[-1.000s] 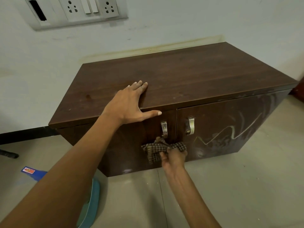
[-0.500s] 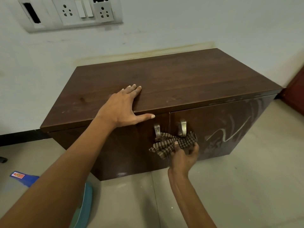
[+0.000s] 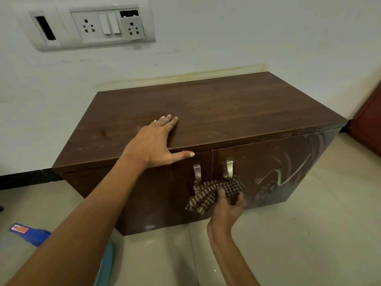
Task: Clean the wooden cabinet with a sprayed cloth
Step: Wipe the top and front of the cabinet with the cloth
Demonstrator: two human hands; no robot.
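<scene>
A low dark wooden cabinet (image 3: 226,112) with two front doors stands on the floor against the white wall. My left hand (image 3: 156,143) lies flat on the front edge of its top, fingers spread, thumb hanging over the edge. My right hand (image 3: 226,209) grips a bunched brown checked cloth (image 3: 212,193) and presses it on the doors just below the two metal handles (image 3: 228,169). The right door (image 3: 288,172) carries whitish smears and streaks.
A switch and socket panel (image 3: 92,25) is on the wall above. A blue packet (image 3: 28,232) lies on the tiled floor at the lower left, with a teal object (image 3: 105,263) beside my left arm. A reddish door (image 3: 369,124) is at the right.
My right hand has moved the cloth rightward and slightly upward, from under the left handle to below both handles. My left hand stays planted on the cabinet top.
</scene>
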